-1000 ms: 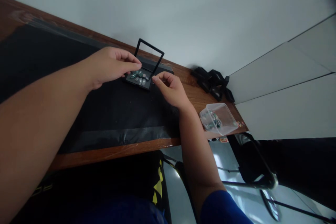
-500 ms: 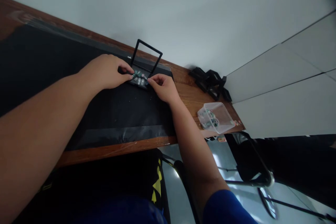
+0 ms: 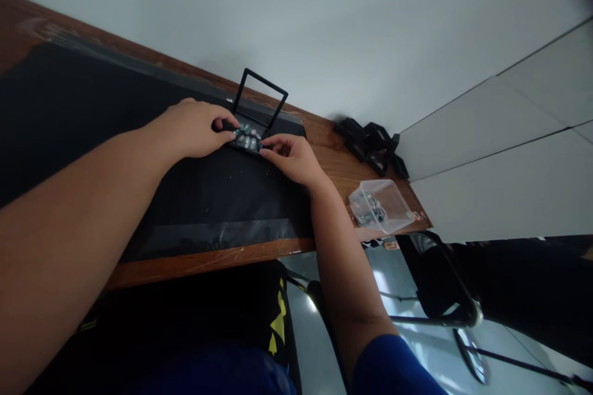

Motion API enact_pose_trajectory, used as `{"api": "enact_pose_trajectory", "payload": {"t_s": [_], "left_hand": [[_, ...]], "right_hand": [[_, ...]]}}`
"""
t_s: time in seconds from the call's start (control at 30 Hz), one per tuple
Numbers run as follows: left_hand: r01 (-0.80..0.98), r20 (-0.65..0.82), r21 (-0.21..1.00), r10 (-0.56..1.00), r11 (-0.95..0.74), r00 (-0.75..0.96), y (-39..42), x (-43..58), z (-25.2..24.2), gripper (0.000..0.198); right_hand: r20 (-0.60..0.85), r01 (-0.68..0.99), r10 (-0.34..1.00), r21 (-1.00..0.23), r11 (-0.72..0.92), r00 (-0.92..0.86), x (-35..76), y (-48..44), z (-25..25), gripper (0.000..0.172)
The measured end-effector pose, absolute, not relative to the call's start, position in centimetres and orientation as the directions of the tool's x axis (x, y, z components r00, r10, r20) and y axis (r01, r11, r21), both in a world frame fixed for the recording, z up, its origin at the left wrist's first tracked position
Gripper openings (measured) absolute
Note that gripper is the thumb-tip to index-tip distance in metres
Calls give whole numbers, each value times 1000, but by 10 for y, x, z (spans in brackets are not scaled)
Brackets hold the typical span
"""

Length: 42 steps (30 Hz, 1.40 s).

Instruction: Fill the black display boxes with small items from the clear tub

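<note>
A small black hinged case (image 3: 237, 147) lies on the black mat, its frame-like lid (image 3: 265, 81) standing up at the back. Inside are several small glossy oval pieces (image 3: 247, 142), green, pale and clear, in two rows; their exact kind is too small to tell. My left hand (image 3: 197, 128) grips the case's left end, thumb and forefinger closed around the edge. At the opposite end, my right hand (image 3: 294, 155) pinches the right edge between thumb and forefinger. Its fingertips hide that corner, close to a bluish piece.
On the right of the wooden table (image 3: 331, 163) stands a clear plastic box (image 3: 391, 207) with shiny greenish packets inside. Several black open cases (image 3: 370, 142) are piled behind it by the wall. The black mat (image 3: 185, 210) is taped along its edge. A metal-framed chair (image 3: 472, 311) stands lower right.
My right hand has shifted slightly down along the case's right edge, its fingers a little more parted. The left hand stays at the left end; the case has barely moved.
</note>
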State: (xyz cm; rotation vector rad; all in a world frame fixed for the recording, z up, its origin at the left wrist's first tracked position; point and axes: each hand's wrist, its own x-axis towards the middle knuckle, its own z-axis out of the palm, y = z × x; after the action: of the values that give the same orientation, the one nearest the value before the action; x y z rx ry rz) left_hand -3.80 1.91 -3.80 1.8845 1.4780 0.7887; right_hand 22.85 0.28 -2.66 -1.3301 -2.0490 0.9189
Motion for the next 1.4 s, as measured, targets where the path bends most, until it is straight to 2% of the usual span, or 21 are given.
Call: {"api": "enact_pose_trajectory", "payload": {"t_s": [0.2, 0.43, 0.77, 0.9, 1.03, 1.2, 1.4], "left_hand": [[652, 32, 745, 984, -141, 176, 16, -36, -34, 43], [579, 60, 796, 975, -177, 215, 19, -41, -40, 34], [741, -36, 655, 973, -150, 229, 6, -34, -18, 61], [746, -17, 641, 968, -183, 251, 8, -36, -22, 59], [737, -4, 652, 971, -178, 238, 12, -38, -25, 57], [782, -63, 593, 957, -192, 282, 13, -40, -20, 61], [816, -66, 542, 958, -202, 280, 11, -39, -19, 62]], "right_hand": [[84, 589, 934, -756, 287, -347, 226, 7, -35, 22], [98, 608, 942, -741, 285, -322, 225, 9, -41, 26], [90, 616, 948, -741, 268, -304, 219, 2, -34, 25], [129, 573, 938, -762, 301, -321, 218, 2, -37, 22], [139, 552, 932, -772, 315, -336, 217, 3, -38, 26], [115, 586, 943, -757, 287, -313, 214, 1, -37, 24], [123, 640, 951, -714, 285, -285, 209, 0, -34, 17]]}}
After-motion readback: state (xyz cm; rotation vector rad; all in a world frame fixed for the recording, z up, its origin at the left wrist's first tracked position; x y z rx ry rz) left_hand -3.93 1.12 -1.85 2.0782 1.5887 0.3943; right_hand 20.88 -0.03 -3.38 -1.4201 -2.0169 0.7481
